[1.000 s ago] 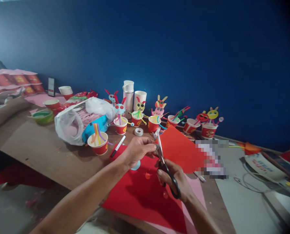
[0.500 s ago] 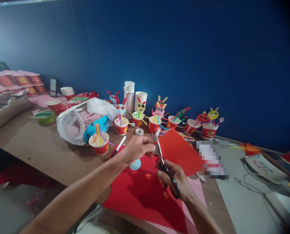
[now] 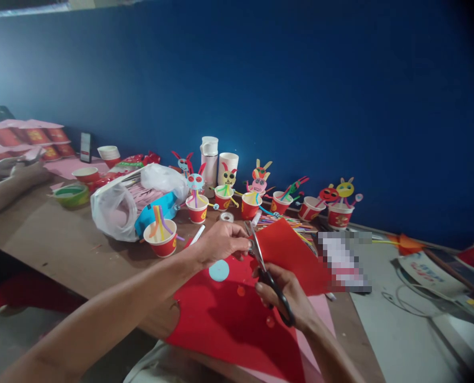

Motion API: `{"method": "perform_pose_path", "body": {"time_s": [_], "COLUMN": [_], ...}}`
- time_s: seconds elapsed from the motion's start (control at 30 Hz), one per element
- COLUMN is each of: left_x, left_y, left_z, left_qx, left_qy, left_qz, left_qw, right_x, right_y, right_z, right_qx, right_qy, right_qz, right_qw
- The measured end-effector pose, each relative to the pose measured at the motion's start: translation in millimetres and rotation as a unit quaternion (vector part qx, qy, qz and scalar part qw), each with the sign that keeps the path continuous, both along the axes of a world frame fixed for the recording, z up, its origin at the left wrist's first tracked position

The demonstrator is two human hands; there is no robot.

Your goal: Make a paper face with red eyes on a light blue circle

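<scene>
My right hand point(image 3: 290, 295) grips black-handled scissors point(image 3: 268, 276), whose blades point up and away into the edge of a red paper sheet point(image 3: 292, 255) held above the table. My left hand point(image 3: 221, 242) pinches that sheet's near left edge, beside the blades. Under both hands a larger red paper sheet point(image 3: 221, 324) lies flat on the table, with a pale blue paper circle point(image 3: 219, 270) and small orange dots on it.
Red paper cups with paper animal faces and coloured straws point(image 3: 197, 205) stand in a row along the blue wall. A plastic bag point(image 3: 117, 205), a tape roll point(image 3: 226, 216), a white marker point(image 3: 197, 234) and a green bowl point(image 3: 71, 195) lie left. Another person's arm point(image 3: 5, 183) rests at far left.
The scissors and held red sheet have shifted slightly left and lower. More of the pale blue circle shows beneath my left hand.
</scene>
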State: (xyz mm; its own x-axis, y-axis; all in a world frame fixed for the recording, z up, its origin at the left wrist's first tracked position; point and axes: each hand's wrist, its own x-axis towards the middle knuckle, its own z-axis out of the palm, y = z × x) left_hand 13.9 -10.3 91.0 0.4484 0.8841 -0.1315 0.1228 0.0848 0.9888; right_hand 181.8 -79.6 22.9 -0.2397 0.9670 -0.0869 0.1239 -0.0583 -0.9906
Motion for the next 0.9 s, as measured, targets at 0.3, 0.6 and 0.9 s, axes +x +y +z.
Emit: {"method": "perform_pose_path", "body": {"time_s": [0.3, 0.6, 0.9], "left_x": [3.9, 3.9, 2.6], "left_y": [-2.4, -2.7, 0.2], "left_z": [5.4, 6.5, 0.9], "left_qx": [0.013, 0.016, 0.011], "left_qy": [0.026, 0.027, 0.006], "left_qz": [-0.004, -0.007, -0.017], "left_qw": [1.000, 0.999, 1.000], "right_x": [2.8, 0.6, -1.6], "right_y": [1.0, -0.5, 0.4], "right_z": [-5.8, 0.5, 2.3], "right_qx": [0.008, 0.001, -0.005], "right_qy": [0.014, 0.004, 0.010], "right_qz": [-0.006, -0.032, -0.028], "right_qw": [1.000, 0.999, 1.000]}}
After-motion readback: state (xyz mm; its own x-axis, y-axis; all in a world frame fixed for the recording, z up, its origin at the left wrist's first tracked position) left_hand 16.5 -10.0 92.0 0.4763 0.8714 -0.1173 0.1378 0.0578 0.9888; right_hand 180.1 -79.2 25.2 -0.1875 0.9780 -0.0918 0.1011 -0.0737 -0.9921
